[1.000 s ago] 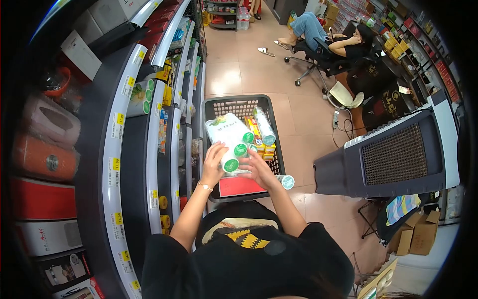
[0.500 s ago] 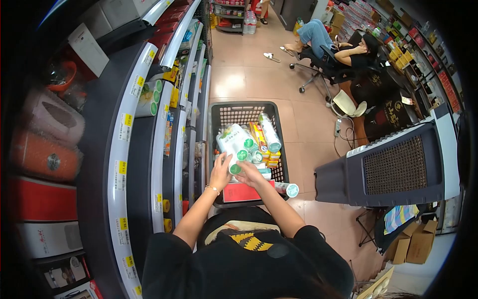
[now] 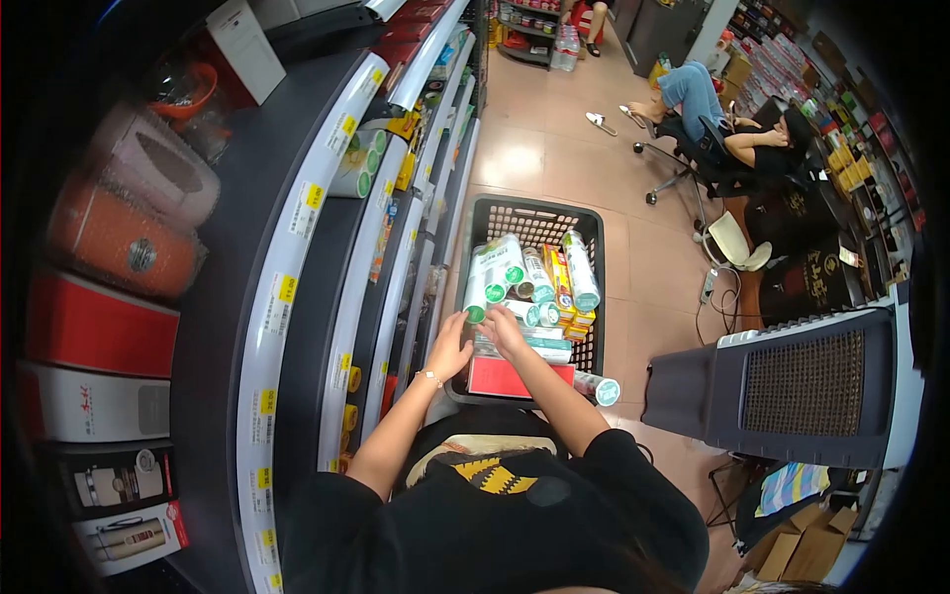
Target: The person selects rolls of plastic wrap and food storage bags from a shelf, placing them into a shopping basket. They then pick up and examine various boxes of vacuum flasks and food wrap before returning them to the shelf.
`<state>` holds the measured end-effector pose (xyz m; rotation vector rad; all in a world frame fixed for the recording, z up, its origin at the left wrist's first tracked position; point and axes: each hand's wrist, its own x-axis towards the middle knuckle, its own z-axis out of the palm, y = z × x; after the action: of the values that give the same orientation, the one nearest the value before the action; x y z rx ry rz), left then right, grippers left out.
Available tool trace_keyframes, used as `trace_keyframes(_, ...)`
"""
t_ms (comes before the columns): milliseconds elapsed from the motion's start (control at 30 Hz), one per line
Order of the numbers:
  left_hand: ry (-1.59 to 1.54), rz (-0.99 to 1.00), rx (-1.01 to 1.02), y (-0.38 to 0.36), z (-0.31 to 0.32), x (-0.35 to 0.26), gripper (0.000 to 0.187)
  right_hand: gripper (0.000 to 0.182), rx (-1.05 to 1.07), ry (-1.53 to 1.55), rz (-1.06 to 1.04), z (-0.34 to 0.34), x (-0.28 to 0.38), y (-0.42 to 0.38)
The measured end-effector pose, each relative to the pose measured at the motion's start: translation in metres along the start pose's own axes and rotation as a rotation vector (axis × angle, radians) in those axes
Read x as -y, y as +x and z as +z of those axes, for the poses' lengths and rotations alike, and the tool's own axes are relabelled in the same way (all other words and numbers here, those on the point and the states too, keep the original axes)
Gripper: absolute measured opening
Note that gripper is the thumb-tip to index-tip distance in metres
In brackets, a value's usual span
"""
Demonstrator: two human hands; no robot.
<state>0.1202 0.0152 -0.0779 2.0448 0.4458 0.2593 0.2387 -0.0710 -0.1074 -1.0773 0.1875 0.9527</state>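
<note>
A white plastic-wrapped pack of rolls (image 3: 492, 265) with green round ends lies in the left part of the black basket (image 3: 536, 210). At the near end of the pack, my left hand (image 3: 451, 346) has its fingers stretched toward the lowest green end. My right hand (image 3: 505, 335) is on the other side of that end, fingers apart, at or just off the wrap; contact is hard to make out. Right of the pack are clear-wrapped rolls (image 3: 537, 275), yellow boxes (image 3: 560, 280) and a long wrapped roll (image 3: 581, 269). Under my right forearm lies a red box (image 3: 502, 377).
Store shelves (image 3: 297, 228) with price tags run along my left. A grey air cooler (image 3: 772, 381) stands at the right. Beyond it, a person (image 3: 757, 134) sits in an office chair (image 3: 683, 158). A cable (image 3: 727, 307) lies on the tiled floor.
The pack has gone from tilted between both hands to lying lower in the basket, against its left side. My fingers have loosened around it. The whole view has shifted, scenery moving right.
</note>
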Motion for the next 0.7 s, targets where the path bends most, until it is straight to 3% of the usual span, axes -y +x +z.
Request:
trace_keyframes(33,-0.032,-0.01,-0.003,-0.002,-0.003,-0.002,0.052,0.03,-0.145,-0.142,-0.033,0.009,0.001,-0.003)
trace_keyframes(133,-0.049,-0.032,-0.034,-0.011,-0.013,-0.008,0.038,0.033,-0.192,-0.591,-0.501,0.007,-0.016,0.027)
trace_keyframes(167,-0.048,-0.029,-0.044,-0.014,-0.015,-0.007,0.035,0.033,-0.09,-0.554,-0.578,0.008,-0.015,0.034)
trace_keyframes(267,-0.084,-0.029,-0.081,-0.026,-0.025,-0.015,0.025,0.029,0.283,-0.621,-0.495,0.05,0.031,0.022)
trace_keyframes(300,-0.086,-0.028,-0.091,-0.03,-0.03,-0.018,0.025,0.028,0.322,-0.672,-0.56,0.062,0.034,0.032)
trace_keyframes(367,-0.08,-0.035,-0.13,-0.042,-0.043,-0.029,0.024,0.037,0.447,-0.782,-0.772,0.095,0.049,0.049)
trace_keyframes(400,-0.1,-0.076,-0.156,-0.049,-0.052,-0.04,0.023,0.049,0.446,-0.852,-0.733,0.116,0.066,0.046)
trace_keyframes(533,-0.123,-0.092,-0.223,-0.072,-0.081,-0.06,0.021,0.11,0.493,-1.046,-0.968,0.188,0.107,0.083)
trace_keyframes(700,-0.129,-0.148,-0.381,-0.095,-0.121,-0.08,0.019,0.124,0.314,-1.669,-0.89,0.268,0.136,0.088)
